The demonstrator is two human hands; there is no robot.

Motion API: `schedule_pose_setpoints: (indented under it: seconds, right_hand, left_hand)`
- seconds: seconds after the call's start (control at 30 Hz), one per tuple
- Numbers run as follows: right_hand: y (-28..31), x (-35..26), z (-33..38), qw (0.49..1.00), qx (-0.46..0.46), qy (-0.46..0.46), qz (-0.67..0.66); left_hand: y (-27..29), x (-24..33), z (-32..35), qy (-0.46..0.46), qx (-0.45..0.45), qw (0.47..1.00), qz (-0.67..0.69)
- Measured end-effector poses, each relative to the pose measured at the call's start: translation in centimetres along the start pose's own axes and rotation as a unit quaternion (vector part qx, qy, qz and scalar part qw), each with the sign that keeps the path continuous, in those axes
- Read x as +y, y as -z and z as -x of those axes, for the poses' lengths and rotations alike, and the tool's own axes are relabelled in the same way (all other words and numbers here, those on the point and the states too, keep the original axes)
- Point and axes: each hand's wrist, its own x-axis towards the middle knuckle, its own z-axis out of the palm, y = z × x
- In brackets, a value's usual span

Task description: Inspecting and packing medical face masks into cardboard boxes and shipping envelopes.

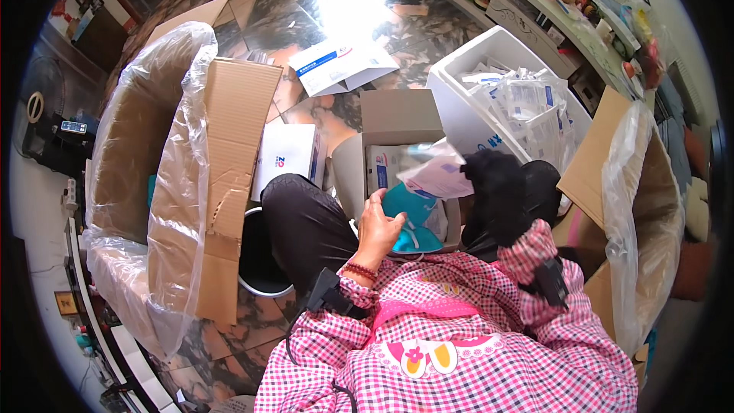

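Note:
My left hand [380, 228] is bare, with a bead bracelet at the wrist, and grips a folded teal cloth item [409, 218] above my lap. My right hand [495, 187] wears a black glove and holds a clear plastic packet [437, 172], blurred by motion, over a small open cardboard box [397, 118] in front of my knees. Inside that box lie more white and blue packets. Both forearms are in pink checked sleeves.
A large plastic-lined cardboard box [180, 176] stands at my left, another [638, 199] at my right. A white foam bin [501, 84] full of sealed packets sits ahead on the right. Flat white cartons [340, 65] lie on the marble floor. A cluttered shelf [550, 0] runs at the top right.

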Motion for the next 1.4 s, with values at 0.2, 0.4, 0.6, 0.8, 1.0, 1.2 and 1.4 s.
schedule_pose_setpoints:
  seconds: [0.2, 0.4, 0.6, 0.8, 1.0, 1.2, 1.4]
  right_hand:
    - [0.0, -1.4, -1.7, 0.998, -0.021, 0.053, 0.041]
    - [1.2, 0.7, -1.1, 0.97, 0.013, -0.177, -0.167]
    - [0.8, 7.5, 0.5, 0.961, 0.048, -0.223, -0.158]
    - [2.4, 11.2, -0.3, 0.944, 0.127, -0.265, -0.151]
    - [0.3, 12.7, 0.7, 0.937, 0.121, -0.288, -0.159]
    - [-0.3, 14.0, 1.2, 0.931, 0.132, -0.302, -0.156]
    - [5.1, 17.1, -0.9, 0.901, 0.185, -0.346, -0.188]
  left_hand:
    - [1.1, 0.9, -0.2, -0.051, 0.045, 0.997, -0.025]
    - [1.5, 3.2, -3.5, -0.124, -0.048, 0.975, 0.176]
    - [1.1, 4.2, -3.2, -0.238, -0.044, 0.963, -0.116]
    - [1.4, 2.5, -3.4, -0.136, -0.106, 0.983, 0.071]
    - [0.3, 6.3, -3.1, -0.154, -0.039, 0.984, 0.084]
    - [0.0, 3.7, -5.0, -0.061, -0.167, 0.935, 0.308]
    - [2.9, 3.6, -4.5, -0.02, -0.077, 0.953, 0.294]
